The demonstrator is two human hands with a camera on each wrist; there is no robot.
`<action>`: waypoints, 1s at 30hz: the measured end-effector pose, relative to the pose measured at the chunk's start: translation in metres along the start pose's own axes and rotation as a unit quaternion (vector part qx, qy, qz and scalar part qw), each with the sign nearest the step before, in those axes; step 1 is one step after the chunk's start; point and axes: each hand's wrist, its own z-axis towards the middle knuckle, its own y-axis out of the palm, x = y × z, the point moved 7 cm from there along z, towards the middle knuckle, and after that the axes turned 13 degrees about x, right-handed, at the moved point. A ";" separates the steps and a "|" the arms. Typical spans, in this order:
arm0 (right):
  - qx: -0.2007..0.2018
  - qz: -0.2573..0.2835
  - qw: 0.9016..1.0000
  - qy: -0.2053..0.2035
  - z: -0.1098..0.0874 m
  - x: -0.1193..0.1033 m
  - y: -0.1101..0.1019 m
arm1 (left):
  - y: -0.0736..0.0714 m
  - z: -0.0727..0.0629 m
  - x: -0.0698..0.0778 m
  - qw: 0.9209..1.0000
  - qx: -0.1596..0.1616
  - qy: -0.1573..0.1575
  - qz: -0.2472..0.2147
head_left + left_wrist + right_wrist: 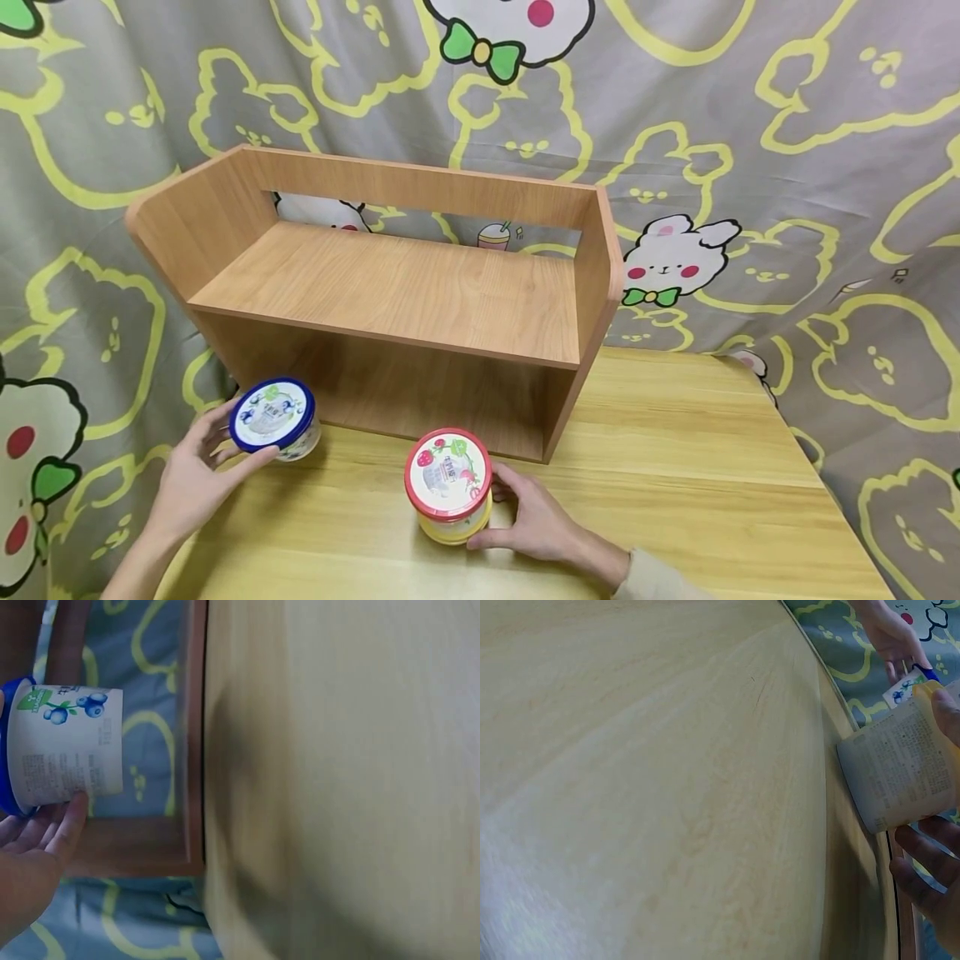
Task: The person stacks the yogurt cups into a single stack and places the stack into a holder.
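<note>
My left hand (195,471) grips a white tub with a blue lid (272,412), fingers and thumb round its sides. Blueberries are printed on that tub (71,742), and it is held above the table in the left wrist view. A red-lidded tub (448,473) with strawberries on its lid sits on top of a yellow-lidded tub (453,530). My right hand (536,517) holds this stack from the right, thumb near the yellow rim. In the right wrist view the lower tub's printed white side (900,769) shows between thumb and fingers.
A two-level wooden shelf (390,287) stands at the back of the table (675,467), close behind both hands. Its lower compartment (420,383) faces me. A patterned grey curtain (787,208) hangs behind and at both sides.
</note>
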 end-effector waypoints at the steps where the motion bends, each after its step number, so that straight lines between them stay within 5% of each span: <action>1: 0.000 0.001 1.000 0.000 0.000 0.000 0.000 | 0.001 -0.001 0.003 1.000 -0.003 0.001 0.000; 16: -0.001 0.004 1.000 0.007 -0.001 0.000 0.000 | 0.023 -0.011 0.056 0.998 -0.028 0.038 -0.047; 30: -0.004 0.004 1.000 0.011 0.000 0.000 0.000 | 0.031 -0.020 0.090 0.995 -0.043 0.064 -0.062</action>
